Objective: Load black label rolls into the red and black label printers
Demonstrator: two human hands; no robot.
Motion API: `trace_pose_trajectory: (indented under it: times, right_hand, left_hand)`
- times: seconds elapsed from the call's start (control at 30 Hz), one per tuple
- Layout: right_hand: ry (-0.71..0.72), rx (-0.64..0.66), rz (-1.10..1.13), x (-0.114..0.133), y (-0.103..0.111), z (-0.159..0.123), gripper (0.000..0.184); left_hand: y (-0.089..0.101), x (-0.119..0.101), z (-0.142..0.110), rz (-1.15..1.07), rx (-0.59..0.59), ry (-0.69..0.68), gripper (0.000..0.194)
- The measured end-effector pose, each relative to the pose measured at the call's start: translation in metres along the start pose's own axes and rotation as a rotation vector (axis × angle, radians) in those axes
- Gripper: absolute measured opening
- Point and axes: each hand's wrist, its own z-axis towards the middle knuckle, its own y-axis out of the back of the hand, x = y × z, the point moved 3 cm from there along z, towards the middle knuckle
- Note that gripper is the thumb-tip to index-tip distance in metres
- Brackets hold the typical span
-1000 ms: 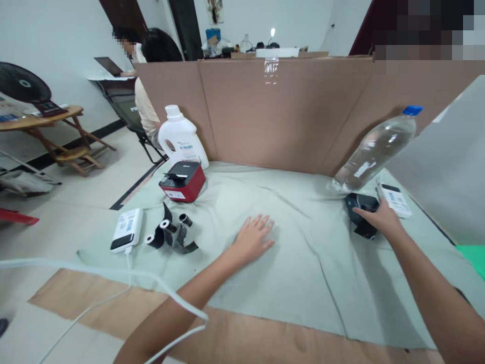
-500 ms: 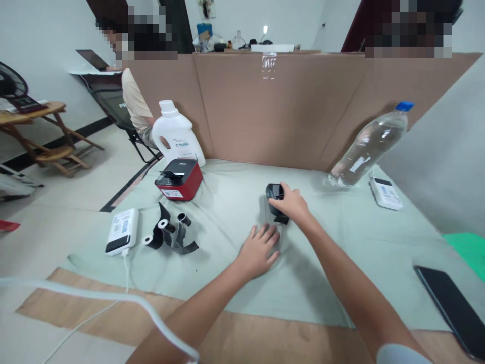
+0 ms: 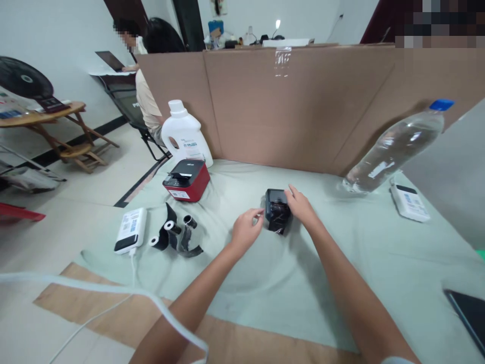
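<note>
A small black box-shaped device (image 3: 278,215) with a glossy, crinkled front stands on the pale green cloth (image 3: 242,283). My right hand (image 3: 301,205) holds it by its right side, fingers along the upper right edge. At its left side is my left hand (image 3: 246,228), thumb and fingers curled together; whether they touch the device or pinch something small, I cannot tell. To the left lie several small rolls with black strips (image 3: 175,233). Behind them sits a red and black box-shaped machine (image 3: 187,180) with a black strip coming out of its top.
A white jug (image 3: 185,134) stands at the back left before a cardboard wall (image 3: 303,101). A water bottle (image 3: 397,149) leans at the right beside a white power bank (image 3: 409,202). Another power bank (image 3: 131,230) trails a cable. A phone (image 3: 468,313) lies front right. People sit beyond.
My left hand has lifted from lying spread on the cloth to curled fingers beside the device. The device now shows its glossy front. The camera view has shifted left.
</note>
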Motion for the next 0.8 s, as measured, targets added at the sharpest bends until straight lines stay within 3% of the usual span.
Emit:
trace_pose_trajectory:
  times: [0.1,0.2,0.33,0.8]
  right_hand:
    - [0.110,-0.075,0.175,-0.024,-0.009,0.007,0.063]
    - [0.139,-0.135,0.174,-0.034,-0.019,0.005,0.065]
    - [0.161,-0.152,0.116,-0.032,-0.021,0.000,0.068]
    - [0.132,-0.149,0.040,-0.031,-0.022,-0.002,0.068]
  left_hand:
    - [-0.012,0.009,0.036,0.062,0.041,-0.021,0.049]
    - [-0.031,0.018,0.053,0.049,0.041,-0.034,0.058]
    - [-0.043,0.026,0.052,0.078,0.027,-0.005,0.060]
    - [-0.039,0.023,0.046,0.335,0.056,0.017,0.066]
